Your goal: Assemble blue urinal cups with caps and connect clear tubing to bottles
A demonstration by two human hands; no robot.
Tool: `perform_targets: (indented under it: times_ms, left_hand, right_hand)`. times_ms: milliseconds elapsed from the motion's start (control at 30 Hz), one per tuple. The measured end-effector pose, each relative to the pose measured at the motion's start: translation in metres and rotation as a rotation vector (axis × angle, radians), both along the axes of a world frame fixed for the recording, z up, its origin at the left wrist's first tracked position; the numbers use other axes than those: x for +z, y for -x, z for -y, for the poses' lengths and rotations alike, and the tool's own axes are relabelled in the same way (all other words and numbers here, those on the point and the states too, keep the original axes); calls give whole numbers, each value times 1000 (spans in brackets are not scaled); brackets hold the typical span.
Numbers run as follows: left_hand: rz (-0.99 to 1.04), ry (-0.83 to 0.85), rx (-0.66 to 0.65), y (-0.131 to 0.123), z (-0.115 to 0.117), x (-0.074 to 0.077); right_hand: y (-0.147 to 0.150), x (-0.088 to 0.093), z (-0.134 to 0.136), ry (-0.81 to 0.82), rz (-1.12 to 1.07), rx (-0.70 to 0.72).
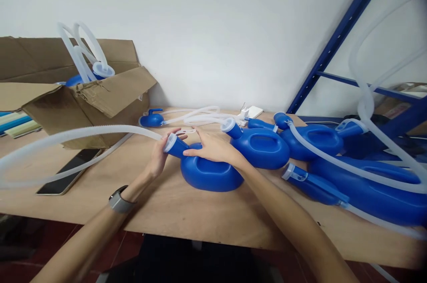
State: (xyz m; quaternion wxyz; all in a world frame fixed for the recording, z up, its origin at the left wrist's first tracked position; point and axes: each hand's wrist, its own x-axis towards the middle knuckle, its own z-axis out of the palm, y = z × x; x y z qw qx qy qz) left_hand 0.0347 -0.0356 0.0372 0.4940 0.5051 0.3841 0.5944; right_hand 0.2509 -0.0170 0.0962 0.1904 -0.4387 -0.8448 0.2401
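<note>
A blue plastic bottle (211,176) with a grip recess lies on the wooden table, its neck pointing up and left. On the neck sits a clear white cap (170,143), joined to a long translucent hose (110,130) that loops off to the left. My left hand (159,154), below a grey wristband, is closed round the cap end. Across the bottle's upper side near the neck lies my right hand (213,146), thumb and fingers holding it. A small clear strap (185,131) shows between the two hands.
Several blue bottles with hoses crowd the right, one of them (262,147) close to my right hand. A cardboard box (90,114) holding hosed bottles stands at the left, with a phone (70,171) before it. Coiled hoses (203,115) lie at the back. A blue metal rack (333,47) rises at right.
</note>
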Motion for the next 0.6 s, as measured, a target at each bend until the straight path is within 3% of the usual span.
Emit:
perform_targets:
  times_ms: [300, 500, 600]
  left_hand:
    - [-251, -143, 47, 8, -2, -7]
    - [-475, -270, 65, 9, -3, -2]
    - [-547, -258, 71, 9, -8, 1]
  right_hand:
    - [5, 0, 2, -48, -23, 4]
    - [7, -1, 6, -70, -17, -13]
    - [5, 1, 8, -72, -27, -27]
